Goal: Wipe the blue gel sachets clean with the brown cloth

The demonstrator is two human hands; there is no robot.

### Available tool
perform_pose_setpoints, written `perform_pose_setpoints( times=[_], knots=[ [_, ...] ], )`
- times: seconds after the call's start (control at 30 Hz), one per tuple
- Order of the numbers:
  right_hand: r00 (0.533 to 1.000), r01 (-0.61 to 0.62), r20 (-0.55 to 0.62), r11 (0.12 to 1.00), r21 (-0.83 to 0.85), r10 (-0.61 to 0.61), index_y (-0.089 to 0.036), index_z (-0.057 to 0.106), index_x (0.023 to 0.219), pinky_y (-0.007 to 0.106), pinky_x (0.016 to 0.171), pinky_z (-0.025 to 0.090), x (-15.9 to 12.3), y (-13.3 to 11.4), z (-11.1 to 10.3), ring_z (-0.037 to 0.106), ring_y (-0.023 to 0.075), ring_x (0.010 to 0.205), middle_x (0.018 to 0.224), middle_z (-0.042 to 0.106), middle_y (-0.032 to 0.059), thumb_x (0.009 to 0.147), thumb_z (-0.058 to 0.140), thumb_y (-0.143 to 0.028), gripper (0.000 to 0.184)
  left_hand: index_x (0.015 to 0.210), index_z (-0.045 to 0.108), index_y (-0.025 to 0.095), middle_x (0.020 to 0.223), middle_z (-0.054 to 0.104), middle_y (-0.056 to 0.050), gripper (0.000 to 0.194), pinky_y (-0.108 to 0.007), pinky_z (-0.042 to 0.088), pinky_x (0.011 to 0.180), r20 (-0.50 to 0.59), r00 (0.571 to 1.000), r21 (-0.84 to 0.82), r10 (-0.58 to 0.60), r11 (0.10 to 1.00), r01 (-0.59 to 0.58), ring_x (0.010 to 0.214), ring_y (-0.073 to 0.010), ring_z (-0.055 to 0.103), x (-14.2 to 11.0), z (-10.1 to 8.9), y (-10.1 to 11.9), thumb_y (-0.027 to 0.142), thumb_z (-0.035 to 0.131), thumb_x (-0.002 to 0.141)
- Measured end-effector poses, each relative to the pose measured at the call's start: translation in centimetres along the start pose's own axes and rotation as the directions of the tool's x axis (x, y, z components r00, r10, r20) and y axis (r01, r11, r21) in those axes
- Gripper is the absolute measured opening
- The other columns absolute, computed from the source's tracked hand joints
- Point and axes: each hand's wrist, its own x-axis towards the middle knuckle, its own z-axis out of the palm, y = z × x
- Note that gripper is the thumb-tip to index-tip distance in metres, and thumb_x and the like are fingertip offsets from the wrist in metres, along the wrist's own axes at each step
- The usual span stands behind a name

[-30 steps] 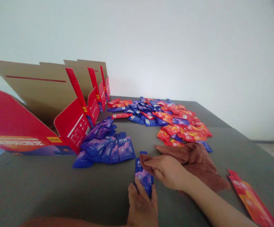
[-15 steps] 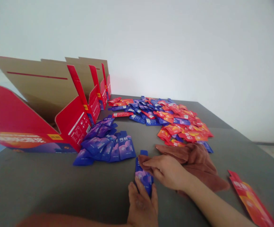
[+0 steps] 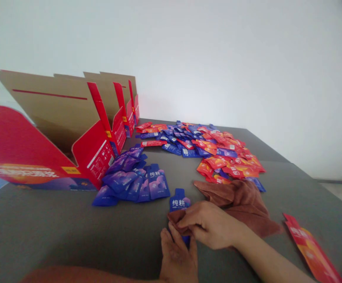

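Blue pouch [image 3: 179, 203] with pale lettering and a short spout-like tab lay flat on the dark grey bench [image 3: 114, 239], at the near middle of the view, its tabbed end pointing away from the person. The left hand [image 3: 179, 257] rested palm down at the pouch's near end, its fingertips on and around that end; whether they pinched it or only pressed it, I could not tell. The right hand [image 3: 210, 224] was clenched on a folded corner of a brown cloth [image 3: 247, 202], and that corner lay across the middle of the pouch, just beyond the left fingertips. The rest of the cloth spread in loose folds behind the right hand and to the right of it. Farther right, near the bench's front, a single red and orange pouch [image 3: 312, 247] lay by itself at a slant. To the left of the hands, a cluster of blue pouches [image 3: 129, 182] overlapped one another like fanned cards. Close by it on the left stood a row of red cardboard boxes [image 3: 92, 147], open at the top, with plain brown insides and raised back panels. Beyond the cloth, a broad heap of mixed red and blue pouches [image 3: 200, 141] stretched toward a pale wall [image 3: 218, 59].
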Motion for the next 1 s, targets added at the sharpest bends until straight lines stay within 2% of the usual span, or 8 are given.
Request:
perform_pose_setpoints(
  times=[0.13, 0.27, 0.33, 0.43, 0.6, 0.73, 0.87, 1.0],
  knots=[
    [0.993, -0.085, -0.080, 0.996, -0.031, 0.083, -0.022, 0.065, 0.093, 0.022, 0.070, 0.036, 0.2, 0.5, 0.0, 0.057, 0.0130, 0.080, 0.088, 0.066, 0.0005, 0.079, 0.040, -0.011, 0.030, 0.109, 0.052, 0.041, 0.113, 0.061, -0.016, 0.039, -0.046, 0.041, 0.089, 0.013, 1.000, 0.022, 0.008, 1.000, -0.008, 0.101, -0.0311, 0.058, 0.0, -0.1, -0.1, 0.031, 0.062, 0.072],
    [0.943, -0.291, -0.198, 0.952, -0.094, 0.268, -0.021, 0.064, 0.097, 0.024, 0.072, 0.037, 0.3, 1.7, -0.1, 0.058, 0.0160, 0.082, 0.092, 0.067, 0.0041, 0.082, 0.037, -0.014, 0.032, 0.110, 0.051, 0.040, 0.115, 0.059, -0.018, 0.039, -0.045, 0.041, 0.089, 0.004, 1.000, 0.024, 0.012, 1.000, -0.012, 0.100, -0.0301, 0.059, 0.1, -0.1, -0.3, 0.033, 0.061, 0.073],
    [0.928, -0.332, -0.218, 0.937, -0.108, 0.303, -0.021, 0.064, 0.098, 0.024, 0.072, 0.036, 0.3, 2.0, -0.1, 0.058, 0.0163, 0.083, 0.093, 0.067, 0.0045, 0.082, 0.036, -0.014, 0.033, 0.111, 0.051, 0.039, 0.114, 0.060, -0.018, 0.040, -0.045, 0.041, 0.089, -0.003, 1.000, 0.033, 0.012, 0.999, -0.012, 0.100, -0.0299, 0.059, 0.1, 0.0, -0.3, 0.032, 0.061, 0.072],
    [0.945, -0.290, -0.194, 0.950, -0.118, 0.264, -0.020, 0.063, 0.098, 0.024, 0.071, 0.036, 0.2, 1.9, 0.0, 0.058, 0.0157, 0.081, 0.092, 0.066, 0.0041, 0.081, 0.037, -0.014, 0.031, 0.110, 0.052, 0.039, 0.114, 0.061, -0.017, 0.040, -0.046, 0.042, 0.088, -0.016, 1.000, 0.040, 0.007, 0.999, -0.007, 0.100, -0.0303, 0.059, 0.0, 0.1, -0.2, 0.029, 0.062, 0.072],
    [0.992, -0.115, -0.067, 0.990, -0.086, 0.109, -0.019, 0.063, 0.086, 0.022, 0.069, 0.034, 0.0, 0.4, 0.1, 0.056, 0.0136, 0.077, 0.083, 0.065, 0.0012, 0.079, 0.039, -0.012, 0.026, 0.111, 0.051, 0.038, 0.116, 0.059, -0.018, 0.040, -0.048, 0.041, 0.089, 0.011, 1.000, 0.013, 0.022, 1.000, -0.022, 0.102, -0.0303, 0.058, 0.0, -0.1, -0.1, 0.024, 0.059, 0.074],
    [0.999, -0.039, 0.000, 0.999, -0.024, 0.039, -0.021, 0.063, 0.088, 0.022, 0.068, 0.035, 0.0, -0.3, 0.0, 0.056, 0.0133, 0.077, 0.084, 0.065, 0.0002, 0.078, 0.040, -0.009, 0.028, 0.110, 0.053, 0.038, 0.116, 0.060, -0.018, 0.038, -0.048, 0.041, 0.089, 0.054, 0.998, 0.028, 0.038, 0.999, -0.040, 0.101, -0.0315, 0.058, 0.0, -0.1, 0.0, 0.026, 0.058, 0.075],
    [0.976, -0.198, -0.101, 0.978, -0.064, 0.191, -0.021, 0.064, 0.095, 0.024, 0.070, 0.036, 0.2, 0.4, 0.1, 0.057, 0.0159, 0.081, 0.088, 0.066, 0.0027, 0.079, 0.039, -0.011, 0.031, 0.115, 0.048, 0.038, 0.118, 0.058, -0.019, 0.043, -0.051, 0.039, 0.089, 0.049, 0.998, 0.095, 0.047, 0.994, -0.052, 0.102, -0.0316, 0.058, -0.1, 0.0, 0.1, 0.018, 0.054, 0.076],
    [0.903, -0.395, -0.221, 0.914, -0.093, 0.368, -0.022, 0.064, 0.101, 0.025, 0.071, 0.037, 0.4, 1.6, 0.3, 0.058, 0.0173, 0.084, 0.092, 0.067, 0.0042, 0.080, 0.038, -0.013, 0.034, 0.115, 0.048, 0.039, 0.118, 0.059, -0.017, 0.046, -0.049, 0.040, 0.088, 0.040, 0.998, 0.093, 0.046, 0.994, -0.050, 0.102, -0.0308, 0.058, -0.1, 0.0, 0.0, 0.015, 0.053, 0.076]
  ],
)
